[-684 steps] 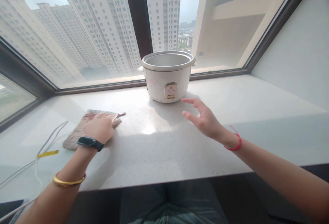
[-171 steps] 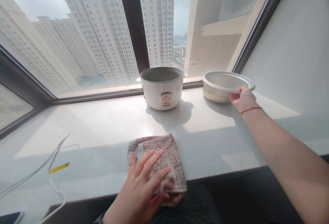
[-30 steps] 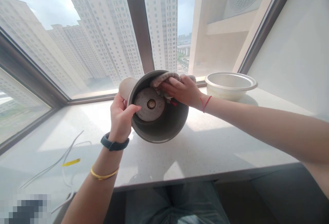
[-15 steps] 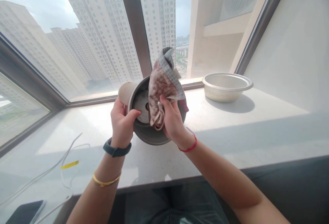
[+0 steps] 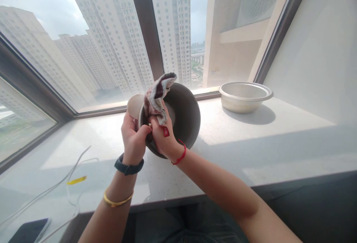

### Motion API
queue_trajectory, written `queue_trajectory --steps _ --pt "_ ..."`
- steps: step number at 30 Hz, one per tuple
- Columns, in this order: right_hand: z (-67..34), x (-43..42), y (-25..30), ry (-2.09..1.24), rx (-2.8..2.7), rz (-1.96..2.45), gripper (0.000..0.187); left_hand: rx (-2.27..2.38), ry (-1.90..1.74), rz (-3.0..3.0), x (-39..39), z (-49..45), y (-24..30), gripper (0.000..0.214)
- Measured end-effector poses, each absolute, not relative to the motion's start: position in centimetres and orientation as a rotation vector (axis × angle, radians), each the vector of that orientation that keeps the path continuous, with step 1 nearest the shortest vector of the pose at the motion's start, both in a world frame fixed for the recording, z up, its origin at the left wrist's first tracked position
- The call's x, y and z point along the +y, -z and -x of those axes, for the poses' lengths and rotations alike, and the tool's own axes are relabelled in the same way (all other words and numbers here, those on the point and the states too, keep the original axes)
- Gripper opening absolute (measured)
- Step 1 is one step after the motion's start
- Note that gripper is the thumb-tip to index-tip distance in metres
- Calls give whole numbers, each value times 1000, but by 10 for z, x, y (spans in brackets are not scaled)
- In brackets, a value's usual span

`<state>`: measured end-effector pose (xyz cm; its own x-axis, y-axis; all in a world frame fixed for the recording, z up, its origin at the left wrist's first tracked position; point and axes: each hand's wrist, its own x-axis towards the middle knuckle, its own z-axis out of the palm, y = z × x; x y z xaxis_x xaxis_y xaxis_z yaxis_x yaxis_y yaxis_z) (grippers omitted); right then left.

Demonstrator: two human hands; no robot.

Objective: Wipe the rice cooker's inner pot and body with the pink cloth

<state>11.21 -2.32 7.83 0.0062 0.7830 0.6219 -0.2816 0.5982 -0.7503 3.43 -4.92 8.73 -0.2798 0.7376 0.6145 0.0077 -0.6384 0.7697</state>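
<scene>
Fingers [image 5: 142, 131] of the left hand [image 5: 133, 141] curl shut on the rim of the tilted cooker [image 5: 186, 114], held above the table [image 5: 251, 142]. The right hand [image 5: 165, 141] pinches the bunched cloth [image 5: 156, 98], apparently against the inner wall. Firm bracing and a flatter cloth would wipe better.

The rice cooker body [image 5: 182, 118] is tipped on its side above the middle of the windowsill [image 5: 251, 142], its mouth turned toward the person. The left hand [image 5: 134, 137] grips its rim at 9 o'clock. Just beside it, the right hand [image 5: 163, 139] clasps the cloth [image 5: 156, 100], which drapes over the rim at 10 o'clock. The inner pot [image 5: 245, 96] stands on the sill at 2 o'clock from the cooker, well apart. The cable [image 5: 69, 168] lies at 8 o'clock, and the phone [image 5: 26, 230] farther out along that line. The window [image 5: 83, 49] stands behind, at 12 o'clock.
</scene>
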Motion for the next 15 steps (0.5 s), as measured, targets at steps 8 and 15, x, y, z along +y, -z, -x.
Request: queue_trajectory --steps 8,15 --pt "-157 -48 -48 -1031 -1762 218 60 840 -2139 -1234 -61 -41 -91 36" --pt "-182 -47 -40 -941 -2021 295 49 1057 -2098 -1075 -65 -42 -106 32"
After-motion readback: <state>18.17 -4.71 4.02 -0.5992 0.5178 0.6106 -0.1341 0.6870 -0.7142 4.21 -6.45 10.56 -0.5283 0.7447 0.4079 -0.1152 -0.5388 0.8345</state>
